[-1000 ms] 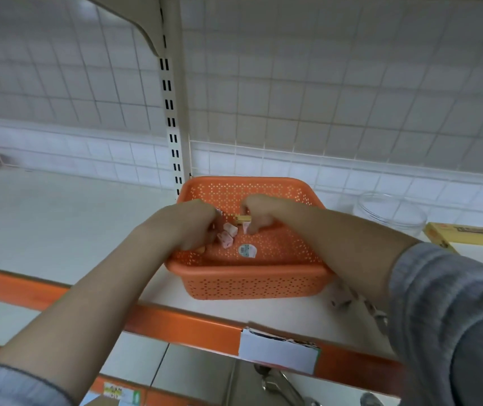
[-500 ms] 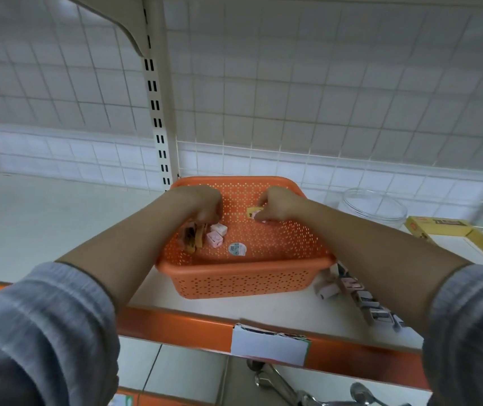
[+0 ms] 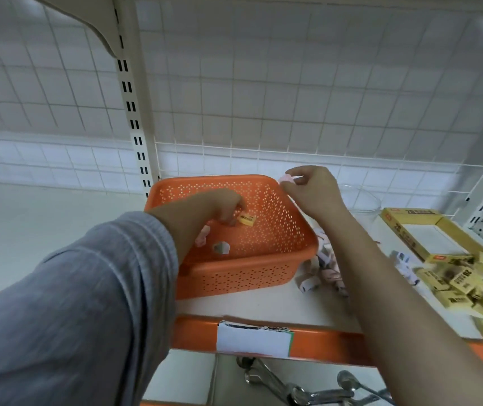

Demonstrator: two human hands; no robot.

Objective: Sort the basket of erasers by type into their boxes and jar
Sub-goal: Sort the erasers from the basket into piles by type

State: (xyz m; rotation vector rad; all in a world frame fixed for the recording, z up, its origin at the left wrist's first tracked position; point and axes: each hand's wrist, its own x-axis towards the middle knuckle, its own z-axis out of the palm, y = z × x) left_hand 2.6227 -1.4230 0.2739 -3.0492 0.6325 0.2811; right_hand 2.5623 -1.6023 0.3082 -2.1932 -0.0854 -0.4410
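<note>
White grid panels back the shelf (image 3: 263, 306) you are working at, which has an orange front edge. Your right hand (image 3: 312, 190) is raised over the far right corner of the orange basket (image 3: 278, 230), thumb and fingertips pinching a small pink eraser (image 3: 287, 179). Below and to the left of that pinch, your left hand (image 3: 225, 205) reaches down inside the basket, fingers curled at a yellow eraser (image 3: 246, 219); whether they actually grip it, you cannot tell. Nearer you than the left hand lie a pink eraser (image 3: 202, 237) and a round one (image 3: 221, 247). Just behind your right wrist stands the clear jar (image 3: 363, 197). Further right sit an open yellow box (image 3: 427, 238) and a heap of yellow erasers (image 3: 468, 285).
</note>
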